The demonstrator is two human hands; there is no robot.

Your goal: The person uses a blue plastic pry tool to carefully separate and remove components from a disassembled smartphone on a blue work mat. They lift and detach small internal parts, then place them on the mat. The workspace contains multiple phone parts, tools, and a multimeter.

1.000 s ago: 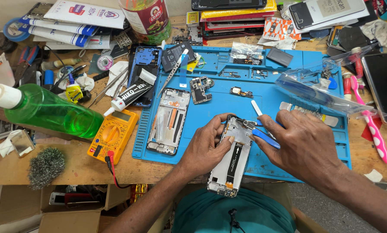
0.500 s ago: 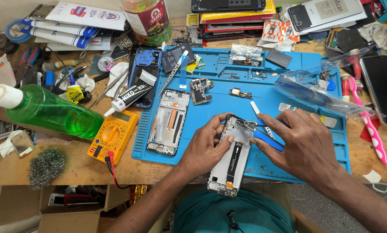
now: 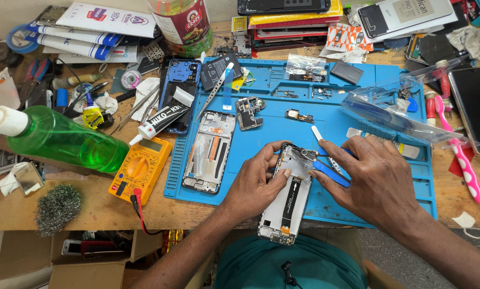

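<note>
Your left hand [image 3: 256, 179] has its grip clamped on the opened phone frame [image 3: 288, 195], pinning it at the near edge of the blue mat [image 3: 358, 107]; your right hand [image 3: 376, 179] grasps a blue pry tool [image 3: 331, 173] at the frame's top corner. You look mid-prying near the camera end; next, ease gently. Another frame [image 3: 209, 151] lies left.

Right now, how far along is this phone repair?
Done: the phone frame is opened, and its circuit board lies on the blue mat. In hand: left hand steadies the frame; right hand works a blue pry tool at its top. Left: everything remains unassembled.
</note>
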